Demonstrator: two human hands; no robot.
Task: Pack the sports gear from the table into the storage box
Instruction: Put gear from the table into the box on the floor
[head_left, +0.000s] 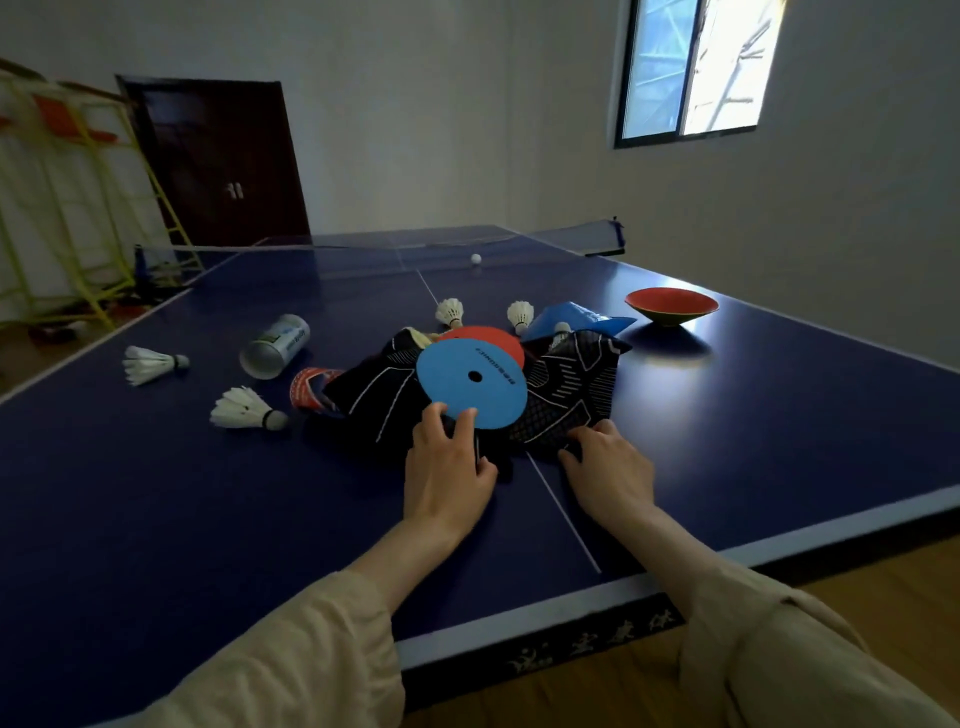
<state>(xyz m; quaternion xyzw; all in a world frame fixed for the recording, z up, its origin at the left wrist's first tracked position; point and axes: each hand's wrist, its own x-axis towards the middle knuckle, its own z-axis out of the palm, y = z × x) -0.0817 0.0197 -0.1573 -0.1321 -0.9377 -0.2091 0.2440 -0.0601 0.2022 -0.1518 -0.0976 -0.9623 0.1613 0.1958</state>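
A black patterned fabric piece (566, 384) lies crumpled in the middle of the blue table-tennis table (156, 493). On it rest a blue flat disc (467, 400) and a red disc (493, 340) behind it. My left hand (447, 467) touches the blue disc's near edge and the fabric under it. My right hand (608, 467) grips the fabric's near right edge. Several white shuttlecocks lie around: one (249, 410) near left, one (150, 364) far left, two (451, 312) behind the pile. No storage box is in view.
A shuttlecock tube (275, 345) lies on its side at left, a red-and-blue wrapper (311, 387) beside the fabric. A red cone bowl (670, 306) and a blue piece (576, 318) sit at right. A white ball (476, 258) rests by the net (363, 249).
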